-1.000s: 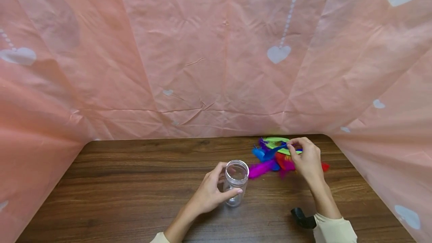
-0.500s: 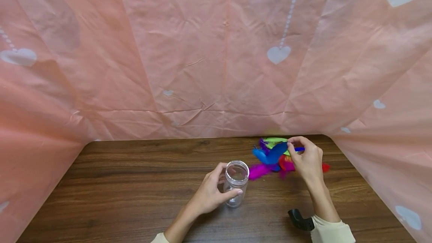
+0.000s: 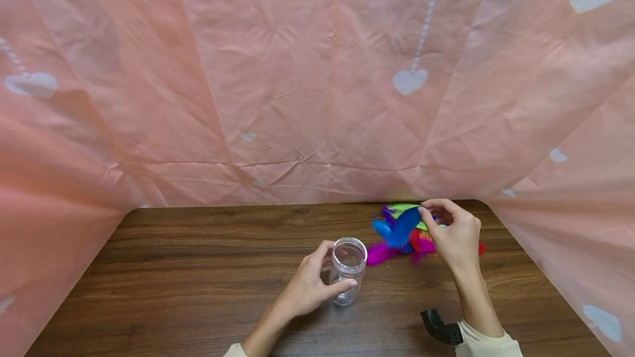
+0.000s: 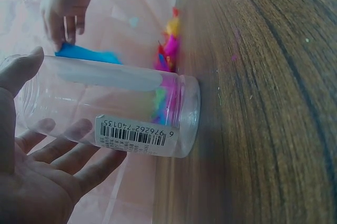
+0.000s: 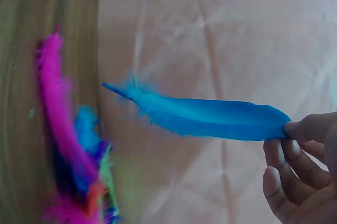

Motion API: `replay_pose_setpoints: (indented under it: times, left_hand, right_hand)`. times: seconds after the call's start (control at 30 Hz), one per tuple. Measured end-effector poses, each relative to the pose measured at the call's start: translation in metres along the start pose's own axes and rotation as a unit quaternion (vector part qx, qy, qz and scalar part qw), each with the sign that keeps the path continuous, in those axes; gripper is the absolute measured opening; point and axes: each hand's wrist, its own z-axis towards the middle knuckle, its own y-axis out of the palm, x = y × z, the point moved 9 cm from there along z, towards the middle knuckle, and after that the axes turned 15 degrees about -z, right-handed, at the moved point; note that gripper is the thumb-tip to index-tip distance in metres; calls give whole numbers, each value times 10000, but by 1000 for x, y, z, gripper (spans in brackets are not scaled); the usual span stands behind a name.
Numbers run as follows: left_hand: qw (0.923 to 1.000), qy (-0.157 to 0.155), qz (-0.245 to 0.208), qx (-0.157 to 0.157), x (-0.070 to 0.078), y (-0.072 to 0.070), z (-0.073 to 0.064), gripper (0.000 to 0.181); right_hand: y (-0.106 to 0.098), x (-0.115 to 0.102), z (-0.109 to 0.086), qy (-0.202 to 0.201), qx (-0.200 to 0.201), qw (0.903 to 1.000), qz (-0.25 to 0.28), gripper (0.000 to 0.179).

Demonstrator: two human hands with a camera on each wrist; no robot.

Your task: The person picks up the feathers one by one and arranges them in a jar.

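Note:
A clear plastic jar (image 3: 349,269) without a lid stands upright on the wooden table, its mouth facing up. My left hand (image 3: 312,282) grips its side, thumb in front and fingers behind; a barcode label (image 4: 134,135) shows in the left wrist view. Between thumb and fingertips my right hand (image 3: 455,233) pinches a blue feather (image 5: 210,118) by its broad tip, the bare quill end pointing away. That feather hangs above a pile of feathers (image 3: 379,253) in magenta, blue, green, purple and red at the table's back right.
A black curved object (image 3: 440,328) is beside the right sleeve, near the wrist. Pink cloth (image 3: 317,98) with white hearts rises behind the table (image 3: 198,269) and along both sides. Tiny specks (image 4: 235,57) lie on the wood.
My right hand has lifted the blue feather up from the pile, and it now hangs more steeply with its broad side showing. The left hand and the jar have stayed in place.

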Motion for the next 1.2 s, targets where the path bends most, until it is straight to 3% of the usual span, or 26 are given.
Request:
replay_pose_setpoints:
  times: [0.27, 0.67, 0.93, 1.2]
  left_hand:
    - [10000, 26, -43, 23, 0, 0, 0, 52]
    - [10000, 11, -11, 38, -1, 0, -1, 52]
    - [10000, 51, -13, 12, 0, 0, 0, 52]
    - [10000, 70, 1, 22, 1, -1, 1, 52]
  right_hand:
    - [-11, -19, 5, 97, 90, 9987, 496, 6]
    - [-26, -29, 8, 738, 244, 9884, 1304, 5]
    - [-29, -32, 9, 1179, 319, 9698, 2111, 6]
    - [-27, -37, 9, 1476, 310, 9387, 3101, 8]
